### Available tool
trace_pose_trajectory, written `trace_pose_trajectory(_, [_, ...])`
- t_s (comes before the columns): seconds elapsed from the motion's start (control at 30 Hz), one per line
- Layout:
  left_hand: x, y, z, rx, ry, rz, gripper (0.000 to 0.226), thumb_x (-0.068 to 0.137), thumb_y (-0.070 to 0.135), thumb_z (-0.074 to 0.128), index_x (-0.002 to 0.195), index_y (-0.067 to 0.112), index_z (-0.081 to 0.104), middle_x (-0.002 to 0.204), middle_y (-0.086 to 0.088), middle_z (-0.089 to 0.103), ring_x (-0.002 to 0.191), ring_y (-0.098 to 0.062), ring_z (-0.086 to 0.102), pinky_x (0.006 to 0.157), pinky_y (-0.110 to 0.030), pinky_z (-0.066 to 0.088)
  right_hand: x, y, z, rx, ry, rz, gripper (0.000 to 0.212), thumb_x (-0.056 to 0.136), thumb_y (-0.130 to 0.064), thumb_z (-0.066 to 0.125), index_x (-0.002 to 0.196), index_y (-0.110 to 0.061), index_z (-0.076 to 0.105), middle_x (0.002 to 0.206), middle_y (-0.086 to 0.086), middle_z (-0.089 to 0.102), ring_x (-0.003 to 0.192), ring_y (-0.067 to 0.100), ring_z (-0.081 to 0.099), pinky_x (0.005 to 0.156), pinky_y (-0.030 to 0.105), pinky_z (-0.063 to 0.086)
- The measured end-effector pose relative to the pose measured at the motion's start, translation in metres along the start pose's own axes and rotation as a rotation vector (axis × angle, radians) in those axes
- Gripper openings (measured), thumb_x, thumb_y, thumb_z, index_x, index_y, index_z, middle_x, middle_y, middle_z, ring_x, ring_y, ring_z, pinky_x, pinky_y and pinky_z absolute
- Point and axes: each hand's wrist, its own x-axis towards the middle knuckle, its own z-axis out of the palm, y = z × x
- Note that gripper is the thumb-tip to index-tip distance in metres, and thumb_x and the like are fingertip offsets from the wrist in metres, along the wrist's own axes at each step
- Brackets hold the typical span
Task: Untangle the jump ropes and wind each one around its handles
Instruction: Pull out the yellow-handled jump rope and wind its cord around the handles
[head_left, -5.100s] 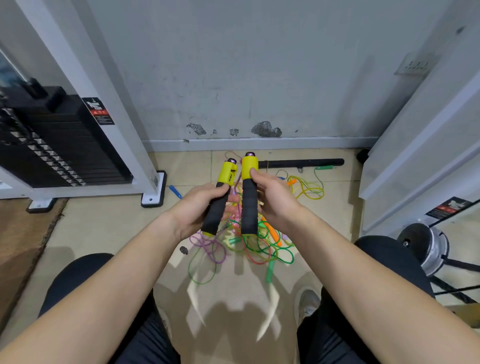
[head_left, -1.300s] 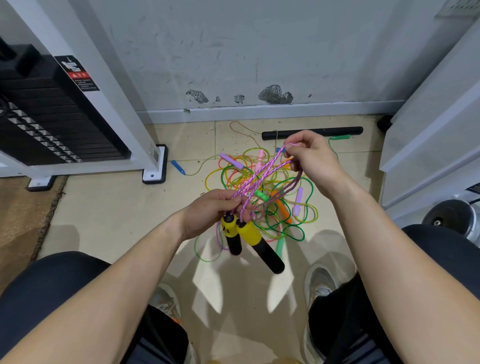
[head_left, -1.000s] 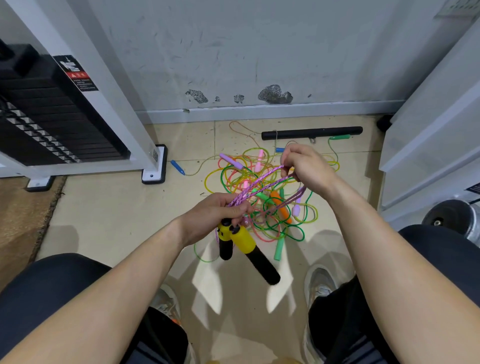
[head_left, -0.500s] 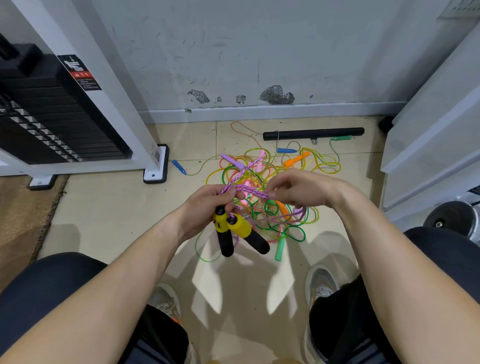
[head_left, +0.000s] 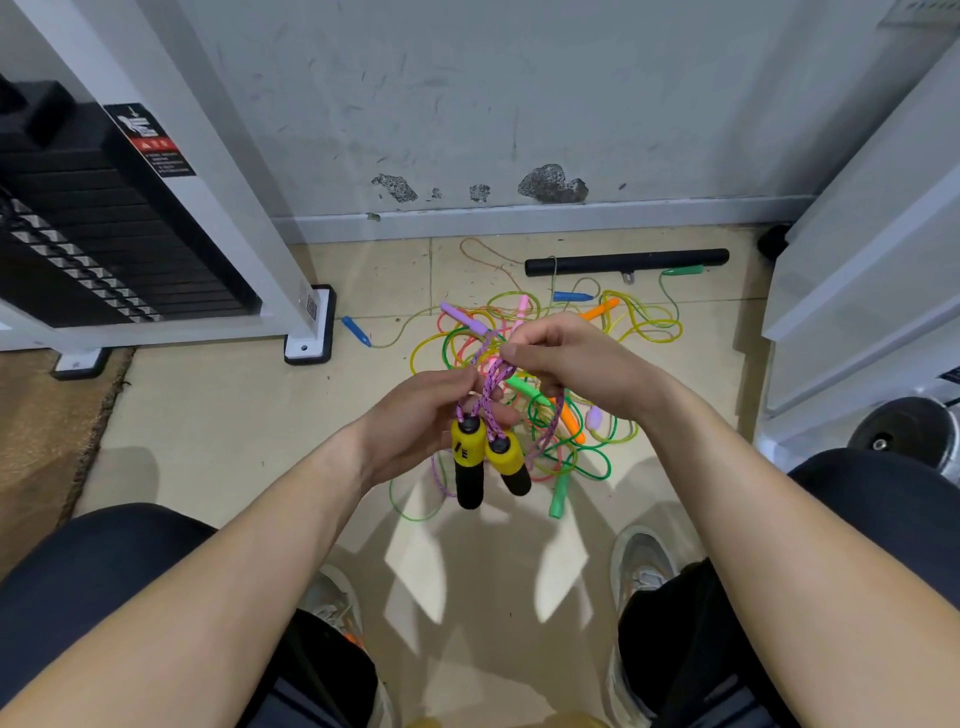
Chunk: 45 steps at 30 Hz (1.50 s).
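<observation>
Two yellow-and-black handles (head_left: 485, 460) of one jump rope hang side by side, black foam ends down. My left hand (head_left: 421, 421) grips the pink-purple braided cord (head_left: 491, 387) just above them. My right hand (head_left: 569, 371) pinches the same cord a little higher, and a loop of it hangs down below that hand. On the floor behind lies a tangled heap of thin ropes (head_left: 566, 431) in green, yellow, pink and orange with small coloured handles.
A black bar (head_left: 626, 262) lies along the wall. A weight-stack machine with a white frame (head_left: 156, 239) stands at left, white panels (head_left: 872, 270) and a weight plate (head_left: 909, 434) at right. My knees and shoes fill the bottom of the view.
My right hand came down from stretching the cord high and now meets my left hand just above the handles. The handles swung from slanting to hanging nearly straight down.
</observation>
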Motion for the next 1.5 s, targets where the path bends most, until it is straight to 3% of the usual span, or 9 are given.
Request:
trace_pose_trajectory(0.17, [0.005, -0.001, 0.004, 0.182, 0.271, -0.055, 0.027, 0.097, 0.018, 0.062, 0.117, 0.0, 0.064, 0.095, -0.005, 0.071, 0.076, -0.018, 0.067, 0.07, -0.032, 0.057, -0.002, -0.005, 0.001, 0.045, -0.029, -0.037, 0.046, 0.102, -0.017, 0.057, 0.057, -0.027, 0.059, 0.063, -0.001, 0.032, 0.059, 0.018, 0.03, 0.057, 0.034, 0.029])
trace_pose_trajectory(0.37, [0.005, -0.003, 0.002, 0.919, 0.584, 0.237, 0.053, 0.084, 0.022, 0.074, 0.134, 0.021, 0.055, 0.131, 0.002, 0.055, 0.12, -0.013, 0.053, 0.097, -0.033, 0.045, 0.001, -0.002, 0.005, -0.086, 0.002, -0.027, 0.032, 0.1, -0.026, 0.06, 0.073, -0.011, 0.064, 0.063, 0.001, 0.037, 0.058, 0.019, 0.035, 0.057, 0.031, 0.031])
trace_pose_trajectory(0.47, [0.001, 0.005, 0.011, 0.523, 0.262, 0.272, 0.042, 0.088, -0.015, 0.043, 0.113, 0.007, 0.068, 0.106, -0.006, 0.075, 0.095, -0.006, 0.069, 0.083, -0.019, 0.05, 0.003, -0.003, 0.003, -0.066, 0.035, -0.008, 0.034, 0.101, -0.022, 0.059, 0.067, -0.022, 0.065, 0.056, -0.016, 0.046, 0.051, 0.007, 0.039, 0.057, 0.027, 0.034])
trace_pose_trajectory(0.6, [0.001, 0.005, 0.009, 0.259, 0.002, 0.218, 0.04, 0.084, 0.006, 0.047, 0.118, -0.004, 0.066, 0.113, -0.023, 0.072, 0.11, -0.029, 0.067, 0.097, -0.033, 0.05, 0.007, 0.001, 0.002, -0.088, 0.105, -0.007, 0.03, 0.1, -0.026, 0.06, 0.072, -0.017, 0.066, 0.061, -0.012, 0.05, 0.053, 0.005, 0.044, 0.061, 0.029, 0.038])
trace_pose_trajectory(0.73, [0.007, -0.003, 0.007, 0.243, -0.022, 0.214, 0.038, 0.101, 0.034, 0.044, 0.101, 0.008, 0.072, 0.101, -0.016, 0.072, 0.096, -0.032, 0.066, 0.094, -0.043, 0.046, 0.013, 0.007, 0.0, -0.126, 0.234, -0.001, 0.021, 0.097, -0.028, 0.064, 0.078, -0.023, 0.07, 0.058, -0.021, 0.051, 0.056, 0.0, 0.046, 0.065, 0.028, 0.039])
trace_pose_trajectory(1.03, [0.001, -0.01, 0.021, 0.165, -0.121, 0.131, 0.031, 0.109, 0.021, 0.035, 0.086, 0.009, 0.052, 0.084, -0.015, 0.067, 0.074, -0.022, 0.064, 0.069, -0.025, 0.049, 0.013, 0.014, -0.002, -0.063, 0.333, -0.041, 0.008, 0.094, -0.024, 0.069, 0.085, -0.021, 0.07, 0.09, -0.001, 0.07, 0.085, 0.011, 0.062, 0.085, 0.037, 0.049])
trace_pose_trajectory(1.2, [0.002, -0.006, 0.017, 0.235, -0.088, 0.184, 0.03, 0.106, 0.023, 0.043, 0.09, 0.005, 0.061, 0.063, 0.001, 0.053, 0.063, -0.014, 0.05, 0.067, -0.026, 0.042, 0.01, 0.016, -0.004, -0.076, 0.444, -0.021, 0.012, 0.083, -0.03, 0.082, 0.078, -0.024, 0.072, 0.082, -0.004, 0.073, 0.083, 0.011, 0.067, 0.085, 0.041, 0.055])
trace_pose_trajectory(1.3, [-0.003, 0.0, 0.018, 0.202, -0.101, 0.191, 0.046, 0.106, 0.015, 0.039, 0.076, 0.019, 0.074, 0.07, -0.012, 0.043, 0.064, -0.015, 0.042, 0.064, -0.02, 0.04, 0.01, 0.02, -0.003, -0.189, 0.471, 0.008, 0.018, 0.078, -0.036, 0.084, 0.074, -0.025, 0.071, 0.079, -0.005, 0.072, 0.079, 0.005, 0.065, 0.076, 0.037, 0.054])
trace_pose_trajectory(1.5, [-0.001, 0.002, 0.011, -0.006, 0.047, 0.18, 0.022, 0.102, 0.012, 0.049, 0.087, 0.005, 0.062, 0.069, -0.001, 0.064, 0.082, -0.024, 0.06, 0.081, -0.028, 0.05, 0.007, 0.027, 0.013, -0.339, 0.419, 0.092, 0.032, 0.089, -0.048, 0.069, 0.079, -0.019, 0.059, 0.066, -0.007, 0.054, 0.063, 0.011, 0.05, 0.06, 0.031, 0.043])
